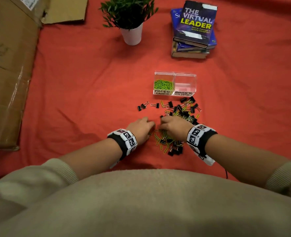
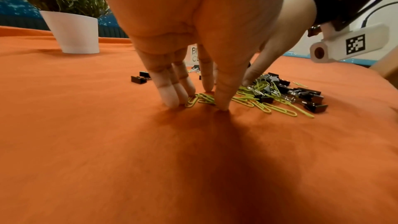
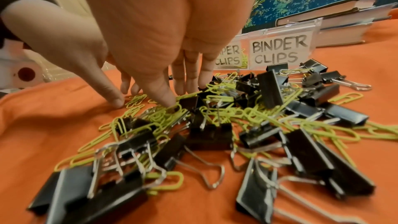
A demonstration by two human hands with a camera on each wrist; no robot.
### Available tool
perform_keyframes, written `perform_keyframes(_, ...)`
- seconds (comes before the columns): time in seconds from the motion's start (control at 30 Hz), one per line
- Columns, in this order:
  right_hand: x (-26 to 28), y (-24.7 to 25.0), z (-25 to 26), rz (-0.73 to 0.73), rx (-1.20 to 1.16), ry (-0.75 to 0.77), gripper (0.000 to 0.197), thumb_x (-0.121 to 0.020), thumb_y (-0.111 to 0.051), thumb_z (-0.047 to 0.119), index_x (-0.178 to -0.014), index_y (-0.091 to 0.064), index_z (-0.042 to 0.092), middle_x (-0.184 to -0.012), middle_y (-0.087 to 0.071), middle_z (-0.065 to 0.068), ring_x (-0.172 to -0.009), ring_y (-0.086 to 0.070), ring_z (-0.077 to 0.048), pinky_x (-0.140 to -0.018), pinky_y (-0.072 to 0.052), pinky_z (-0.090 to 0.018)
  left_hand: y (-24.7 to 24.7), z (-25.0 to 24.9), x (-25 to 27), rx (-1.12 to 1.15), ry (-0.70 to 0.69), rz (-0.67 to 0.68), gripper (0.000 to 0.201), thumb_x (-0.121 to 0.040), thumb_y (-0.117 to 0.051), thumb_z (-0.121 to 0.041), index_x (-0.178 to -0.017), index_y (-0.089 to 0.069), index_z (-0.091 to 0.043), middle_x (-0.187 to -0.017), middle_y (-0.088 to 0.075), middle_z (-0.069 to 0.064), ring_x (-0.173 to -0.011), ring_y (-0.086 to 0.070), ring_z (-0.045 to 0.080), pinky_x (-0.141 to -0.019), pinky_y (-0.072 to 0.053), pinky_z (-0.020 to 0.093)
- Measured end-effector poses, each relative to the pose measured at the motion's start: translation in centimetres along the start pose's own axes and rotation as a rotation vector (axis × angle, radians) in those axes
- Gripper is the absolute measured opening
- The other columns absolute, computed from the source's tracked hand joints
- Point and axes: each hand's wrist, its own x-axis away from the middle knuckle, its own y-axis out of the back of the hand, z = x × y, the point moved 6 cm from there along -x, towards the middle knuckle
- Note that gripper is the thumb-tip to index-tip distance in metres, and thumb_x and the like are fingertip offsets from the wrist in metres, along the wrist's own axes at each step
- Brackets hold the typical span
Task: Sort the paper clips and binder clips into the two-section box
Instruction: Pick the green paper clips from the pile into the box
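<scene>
A clear two-section box [image 1: 174, 73] stands on the red cloth. Its "PAPER CLIPS" side holds green paper clips [image 1: 163, 85]; its "BINDER CLIPS" side [image 1: 185, 82] looks bare. A mixed pile of green paper clips and black binder clips [image 1: 180, 112] lies in front of the box and runs back under my hands. My left hand [image 1: 142, 127] has straight fingers [image 2: 170, 96] and thumb planted on the cloth around a few paper clips [image 2: 203, 99]. My right hand [image 1: 173, 125] touches the pile [image 3: 215, 122] with straight fingers [image 3: 189, 81] and thumb down on it. Both hands are open.
A potted plant in a white pot [image 1: 132, 34] and a stack of books [image 1: 193, 31] stand behind the box. A large cardboard box [image 1: 8, 65] fills the left side. A few stray binder clips [image 1: 143, 106] lie left of the pile.
</scene>
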Motion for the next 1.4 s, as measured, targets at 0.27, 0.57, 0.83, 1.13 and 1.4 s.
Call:
perform_keyframes(0.27,0.0,-0.8,-0.6,0.038,-0.030,-0.119,0.024,-0.088,-0.049,0.001,-0.109,-0.060,0.004,-0.104,-0.054,-0.009,-0.102,-0.050,-0.025,-0.086,-0.047,-0.035,0.4,-0.4,-0.4,-0.015,-0.010,0.029,0.028,-0.086,-0.064,-0.027,-0.109,-0.054,-0.015,-0.112,-0.050,0.011,-0.105,-0.056,0.033,-0.081,-0.049,0.043)
perform_keyframes(0.57,-0.3,0.9,-2.1,-0.039,-0.401,-0.347,0.011,-0.092,-0.054,0.015,-0.099,-0.060,0.009,-0.100,-0.057,-0.004,-0.091,-0.050,-0.017,-0.077,-0.039,-0.026,-0.1,0.0,-1.2,0.006,-0.019,0.051,0.030,-0.086,-0.065,-0.030,-0.105,-0.055,-0.009,-0.113,-0.050,0.013,-0.109,-0.051,0.032,-0.090,-0.046,0.043)
perform_keyframes(0.83,0.4,4.2,-5.0,-0.195,-0.920,-0.532,0.011,-0.087,-0.065,0.019,-0.091,-0.065,0.009,-0.079,-0.066,0.002,-0.064,-0.061,-0.012,-0.064,-0.052,-0.025,1.0,1.2,-2.0,0.303,0.069,0.018,0.010,-0.086,-0.063,-0.018,-0.092,-0.057,-0.012,-0.097,-0.066,0.010,-0.093,-0.061,0.030,-0.077,-0.046,0.032)
perform_keyframes(1.13,-3.3,11.4,-9.7,-0.548,-1.105,-0.586,0.004,-0.088,-0.064,0.015,-0.089,-0.062,0.012,-0.083,-0.066,-0.002,-0.068,-0.063,-0.015,-0.067,-0.055,-0.025,1.2,2.8,-2.1,0.617,0.207,-0.049,0.022,-0.093,-0.055,-0.013,-0.112,-0.067,-0.012,-0.101,-0.070,0.007,-0.087,-0.065,0.018,-0.076,-0.046,0.022)
perform_keyframes(1.4,-7.1,11.3,-8.8,-0.292,-0.399,-0.530,0.021,-0.092,-0.055,0.012,-0.108,-0.064,0.004,-0.109,-0.065,-0.014,-0.101,-0.062,-0.028,-0.087,-0.049,-0.034,4.8,3.3,-4.4,0.713,0.241,-0.154,0.020,-0.093,-0.055,-0.011,-0.108,-0.068,-0.007,-0.079,-0.067,0.009,-0.059,-0.055,0.012,-0.057,-0.045,0.021)
